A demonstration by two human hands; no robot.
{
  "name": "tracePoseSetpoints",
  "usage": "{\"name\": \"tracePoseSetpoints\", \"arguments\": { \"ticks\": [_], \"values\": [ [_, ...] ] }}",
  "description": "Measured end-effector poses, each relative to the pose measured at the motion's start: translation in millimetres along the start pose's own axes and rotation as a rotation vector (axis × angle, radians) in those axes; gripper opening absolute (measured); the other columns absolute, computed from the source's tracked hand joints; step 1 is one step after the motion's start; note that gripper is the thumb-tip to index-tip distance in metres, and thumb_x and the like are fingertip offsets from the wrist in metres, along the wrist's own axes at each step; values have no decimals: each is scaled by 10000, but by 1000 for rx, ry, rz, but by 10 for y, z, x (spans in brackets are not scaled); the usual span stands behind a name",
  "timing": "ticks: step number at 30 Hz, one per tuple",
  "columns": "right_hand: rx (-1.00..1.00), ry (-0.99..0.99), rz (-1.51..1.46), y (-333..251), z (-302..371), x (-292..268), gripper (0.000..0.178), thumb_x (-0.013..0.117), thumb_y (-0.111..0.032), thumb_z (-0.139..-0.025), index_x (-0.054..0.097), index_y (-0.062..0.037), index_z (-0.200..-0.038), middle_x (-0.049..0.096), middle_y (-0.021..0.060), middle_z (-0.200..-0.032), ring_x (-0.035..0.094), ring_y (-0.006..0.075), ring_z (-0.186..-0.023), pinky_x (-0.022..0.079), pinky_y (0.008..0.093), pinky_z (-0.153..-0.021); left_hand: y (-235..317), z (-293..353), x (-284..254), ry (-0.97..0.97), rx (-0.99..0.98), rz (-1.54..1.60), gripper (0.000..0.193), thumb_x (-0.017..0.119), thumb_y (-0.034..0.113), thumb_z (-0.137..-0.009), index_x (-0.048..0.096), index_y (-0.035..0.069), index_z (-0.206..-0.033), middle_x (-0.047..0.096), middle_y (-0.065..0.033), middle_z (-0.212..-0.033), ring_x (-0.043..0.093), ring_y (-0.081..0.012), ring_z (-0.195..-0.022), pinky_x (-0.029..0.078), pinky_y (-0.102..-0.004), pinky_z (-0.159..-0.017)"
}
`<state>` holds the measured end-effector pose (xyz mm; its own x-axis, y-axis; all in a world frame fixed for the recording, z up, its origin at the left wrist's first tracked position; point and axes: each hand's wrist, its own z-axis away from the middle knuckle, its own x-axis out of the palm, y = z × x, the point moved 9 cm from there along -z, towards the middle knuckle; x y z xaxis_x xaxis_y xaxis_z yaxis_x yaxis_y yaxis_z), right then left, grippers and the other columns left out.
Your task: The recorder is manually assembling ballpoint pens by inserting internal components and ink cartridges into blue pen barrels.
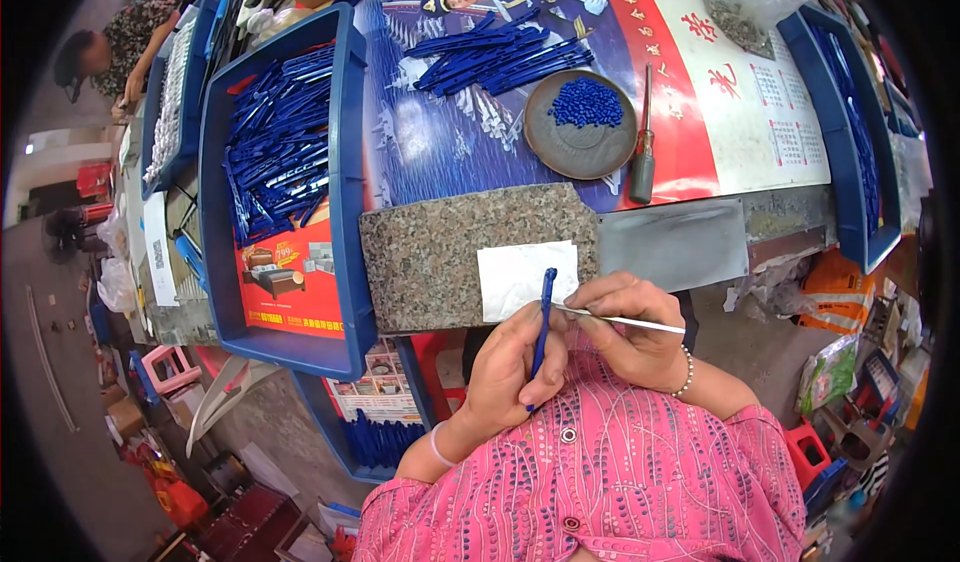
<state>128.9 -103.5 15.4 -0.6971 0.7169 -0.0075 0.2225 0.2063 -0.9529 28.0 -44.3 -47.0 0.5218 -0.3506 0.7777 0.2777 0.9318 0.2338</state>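
In front of my chest, my left hand is closed round a slim dark-blue plastic stick, held nearly upright with its shaped end at the top. Close beside it, my right hand pinches a thin silvery tool, perhaps tweezers, its tip near the upper part of the stick. My fingers hide whether the two touch. Just beyond both hands, a white paper lies on a speckled granite slab. Farther off stands a round brown dish holding many small blue pieces.
A screwdriver lies right of the dish. Loose blue sticks are piled on the poster-covered table. A large blue tray of similar sticks stands left, another blue tray far right. A person is at the far left.
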Motion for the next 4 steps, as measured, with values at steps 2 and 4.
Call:
{"name": "tracePoseSetpoints", "arguments": {
  "ticks": [2,4],
  "values": [
    [-6,-7,23,-12,8,-2,178,635,68,-760,526,-8,-879,646,185,-866,636,223,-777,510,298,-659,11,6,20,11,15,-63,330,304,307,-990,452,13,-997,478,-71,-583,273,-73,-339,248,-201,-335],
    [-12,-15,47,-20,17,-6,179,638,65,-760,528,-11,-880,648,177,-868,638,228,-781,510,300,-658,12,2,8,41,26,-120,338,314,324,-987,448,14,-1007,488,-76,-590,283,-76,-339,253,-205,-333]
  ]
}}
